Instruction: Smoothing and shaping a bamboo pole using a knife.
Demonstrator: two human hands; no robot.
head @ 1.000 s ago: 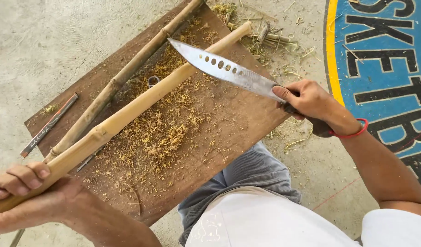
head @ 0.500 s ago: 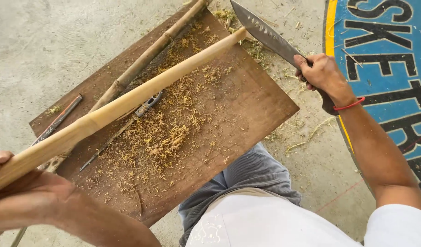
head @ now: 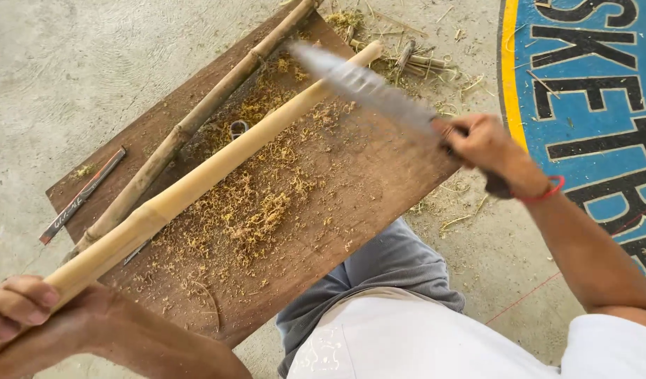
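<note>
My left hand (head: 17,309) grips the near end of a long pale bamboo pole (head: 218,165) that slants across a brown wooden board (head: 379,182). My right hand (head: 481,144) holds a large knife (head: 365,88) by its handle; the blade is blurred with motion and points left over the pole's far end. A red band circles my right wrist. Yellow bamboo shavings (head: 249,203) cover the middle of the board.
A second, darker bamboo stick (head: 196,119) lies along the board's far edge. A thin dark strip (head: 81,196) rests at the board's left corner. Cut bamboo scraps (head: 414,60) litter the concrete beyond. A blue and yellow painted floor marking (head: 590,84) lies at right. My knee (head: 386,274) is below.
The knife rose up and away from the pole, then swung back down towards its far end. The pole shifted slightly in my left hand.
</note>
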